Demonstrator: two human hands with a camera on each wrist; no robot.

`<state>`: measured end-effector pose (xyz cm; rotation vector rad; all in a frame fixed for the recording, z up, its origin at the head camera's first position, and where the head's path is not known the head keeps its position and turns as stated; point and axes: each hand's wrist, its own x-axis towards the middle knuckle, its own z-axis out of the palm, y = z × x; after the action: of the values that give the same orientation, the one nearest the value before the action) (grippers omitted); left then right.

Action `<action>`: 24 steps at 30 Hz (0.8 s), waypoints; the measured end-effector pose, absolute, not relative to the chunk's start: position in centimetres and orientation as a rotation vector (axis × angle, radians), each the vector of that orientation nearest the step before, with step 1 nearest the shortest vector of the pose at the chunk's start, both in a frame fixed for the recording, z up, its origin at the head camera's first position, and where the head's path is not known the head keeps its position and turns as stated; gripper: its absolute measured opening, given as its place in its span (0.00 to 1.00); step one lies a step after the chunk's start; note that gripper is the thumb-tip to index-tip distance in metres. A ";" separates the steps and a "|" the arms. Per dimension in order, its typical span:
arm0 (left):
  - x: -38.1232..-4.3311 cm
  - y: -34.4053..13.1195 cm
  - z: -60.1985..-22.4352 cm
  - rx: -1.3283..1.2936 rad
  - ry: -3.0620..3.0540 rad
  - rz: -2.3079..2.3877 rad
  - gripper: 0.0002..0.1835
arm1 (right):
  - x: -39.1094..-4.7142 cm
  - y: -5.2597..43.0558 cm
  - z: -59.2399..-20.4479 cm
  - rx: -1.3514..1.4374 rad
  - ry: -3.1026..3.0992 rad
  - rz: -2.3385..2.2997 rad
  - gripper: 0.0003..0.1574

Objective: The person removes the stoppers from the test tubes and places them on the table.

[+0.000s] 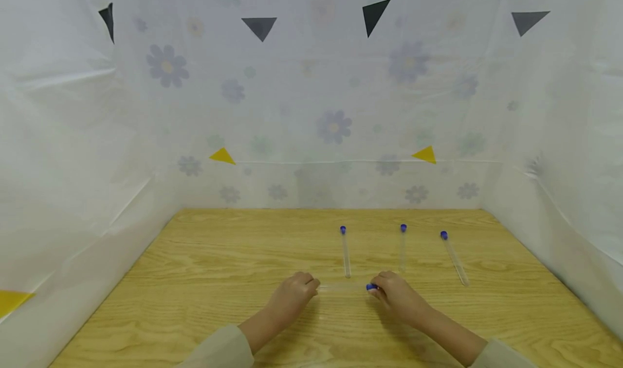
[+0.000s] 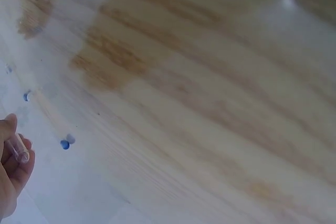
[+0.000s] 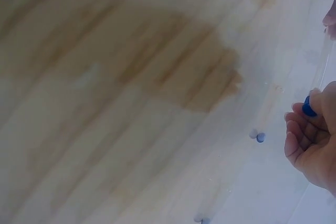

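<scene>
A clear test tube (image 1: 343,287) with a blue cap (image 1: 372,287) lies crosswise between the two hands, low over the table in the head view. My left hand (image 1: 293,296) pinches its left end; in the left wrist view the rounded tube tip (image 2: 21,155) pokes out past the thumb. At the other end, my right hand (image 1: 400,300) pinches the tube by its cap, and the right wrist view shows the blue cap (image 3: 308,107) between thumb and fingers. The fingertips hide part of both ends.
Beyond the hands, three more blue-capped tubes lie on the wooden table (image 1: 219,260): one near the middle (image 1: 346,257), one right of it (image 1: 402,252), and a slanted one (image 1: 456,260) farther right. White flowered sheeting (image 1: 292,103) encloses the back and sides.
</scene>
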<state>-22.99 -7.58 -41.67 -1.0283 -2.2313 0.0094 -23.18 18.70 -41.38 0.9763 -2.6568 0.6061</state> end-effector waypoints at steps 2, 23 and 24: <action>-22.9 -7.6 -41.6 -1.026 -2.225 0.008 0.11 | -23.1 18.7 -41.3 0.967 -2.656 0.614 0.04; -22.8 -7.5 -41.5 -1.038 -2.241 0.008 0.10 | -22.6 18.4 -41.1 0.944 -2.669 0.587 0.06; -22.8 -7.5 -41.4 -1.039 -2.243 0.011 0.10 | -22.5 18.4 -41.0 0.940 -2.672 0.587 0.06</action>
<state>-22.77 -7.50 -41.45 -1.0386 -2.2430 0.0112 -22.53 18.42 -41.04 0.9405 -2.6716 0.5871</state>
